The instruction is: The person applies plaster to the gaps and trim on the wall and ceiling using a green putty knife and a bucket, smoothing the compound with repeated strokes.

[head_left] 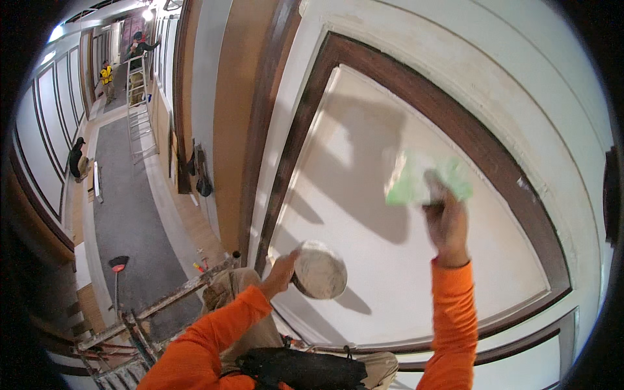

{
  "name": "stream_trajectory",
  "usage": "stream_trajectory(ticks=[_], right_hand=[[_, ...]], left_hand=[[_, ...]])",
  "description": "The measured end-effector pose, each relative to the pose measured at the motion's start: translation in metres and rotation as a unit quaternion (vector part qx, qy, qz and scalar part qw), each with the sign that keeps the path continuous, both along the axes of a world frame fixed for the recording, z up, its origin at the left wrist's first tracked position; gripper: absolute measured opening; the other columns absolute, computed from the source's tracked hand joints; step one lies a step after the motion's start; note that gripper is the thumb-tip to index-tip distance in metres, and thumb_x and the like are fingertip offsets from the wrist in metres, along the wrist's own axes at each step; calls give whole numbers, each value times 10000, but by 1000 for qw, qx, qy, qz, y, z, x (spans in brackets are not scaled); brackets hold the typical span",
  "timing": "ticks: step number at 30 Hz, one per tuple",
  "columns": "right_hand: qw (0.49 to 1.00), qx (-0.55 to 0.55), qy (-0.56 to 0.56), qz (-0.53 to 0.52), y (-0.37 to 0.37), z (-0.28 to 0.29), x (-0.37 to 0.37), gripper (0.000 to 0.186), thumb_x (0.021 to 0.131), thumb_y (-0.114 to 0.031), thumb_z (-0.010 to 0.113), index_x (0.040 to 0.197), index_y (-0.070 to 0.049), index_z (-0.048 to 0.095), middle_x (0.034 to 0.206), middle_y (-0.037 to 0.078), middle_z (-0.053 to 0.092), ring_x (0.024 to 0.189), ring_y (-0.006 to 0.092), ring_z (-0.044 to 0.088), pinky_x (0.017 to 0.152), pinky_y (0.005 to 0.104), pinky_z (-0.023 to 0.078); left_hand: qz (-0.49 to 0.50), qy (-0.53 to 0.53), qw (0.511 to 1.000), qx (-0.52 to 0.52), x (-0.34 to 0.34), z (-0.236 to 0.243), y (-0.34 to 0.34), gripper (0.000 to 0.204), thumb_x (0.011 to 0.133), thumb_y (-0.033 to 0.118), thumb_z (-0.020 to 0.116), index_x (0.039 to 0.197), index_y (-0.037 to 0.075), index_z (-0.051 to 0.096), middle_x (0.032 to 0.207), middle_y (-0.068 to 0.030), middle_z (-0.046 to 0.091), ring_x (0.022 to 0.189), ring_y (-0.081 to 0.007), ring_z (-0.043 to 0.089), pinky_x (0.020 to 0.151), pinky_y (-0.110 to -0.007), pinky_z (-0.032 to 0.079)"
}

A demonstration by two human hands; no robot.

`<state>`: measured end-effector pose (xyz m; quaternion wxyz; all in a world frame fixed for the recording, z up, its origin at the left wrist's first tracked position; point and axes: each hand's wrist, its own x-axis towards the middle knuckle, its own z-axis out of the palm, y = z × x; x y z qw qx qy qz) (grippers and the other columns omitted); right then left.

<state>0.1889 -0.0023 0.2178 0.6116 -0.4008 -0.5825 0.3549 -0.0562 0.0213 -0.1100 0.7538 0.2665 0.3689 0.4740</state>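
Observation:
My left hand [278, 275] is closed on the edge of a round, shallow pan [322, 273] whose inside is smeared with whitish paste. Higher up and to the right, my right hand [447, 224] grips a flat, pale green spreader [406, 183], blurred by motion. It is in front of a white wall panel [364, 247] set in a dark brown wooden frame [422, 97]. Whether the spreader touches the panel I cannot tell. Shadows of my head and arms fall across the panel.
A paint-spattered scaffold frame [169, 300] stands at my left. Beyond it, a corridor with a grey floor covering [133, 214] holds a broom [118, 263], a ladder [138, 123] with a person [136, 49] at it, a person in a yellow vest [106, 75] and a crouching person [78, 160].

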Motion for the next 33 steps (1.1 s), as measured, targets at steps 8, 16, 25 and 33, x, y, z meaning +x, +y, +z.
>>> stream_trajectory(ticks=[8, 16, 25, 33], right_hand=[[694, 403, -566, -190, 106, 175, -111, 362, 902, -21, 586, 1264, -8, 578, 1089, 218, 671, 994, 323, 673, 850, 334, 516], [342, 501, -747, -272, 257, 174, -179, 493, 873, -70, 548, 1363, -49, 495, 1346, 133, 537, 1236, 315, 513, 1018, 430, 446], [251, 474, -757, -374, 320, 125, -210, 417, 939, -197, 494, 1308, -10, 546, 1388, 126, 497, 1302, 301, 444, 1084, 477, 362], [309, 346, -836, -293, 285, 132, -238, 300, 890, -183, 542, 1102, -5, 656, 1197, 166, 619, 1199, 332, 545, 970, 486, 457]], left_hand=[[3, 79, 997, -3, 20, -104, 7, 528, 911, 450, 591, 1072, -53, 567, 909, -88, 569, 787, -188, 516, 693, -345, 458], [237, 92, 967, -9, -2, -95, 36, 593, 887, 391, 649, 1187, -88, 470, 1025, -189, 635, 904, -300, 630, 826, -401, 512], [133, 291, 947, 30, -2, -82, 20, 740, 849, 514, 613, 1280, -55, 419, 1116, -326, 630, 1066, -472, 616, 936, -498, 483], [152, 344, 926, 21, -24, -60, 17, 668, 875, 486, 594, 1241, -52, 443, 1085, -328, 638, 1036, -480, 621, 917, -505, 490]])
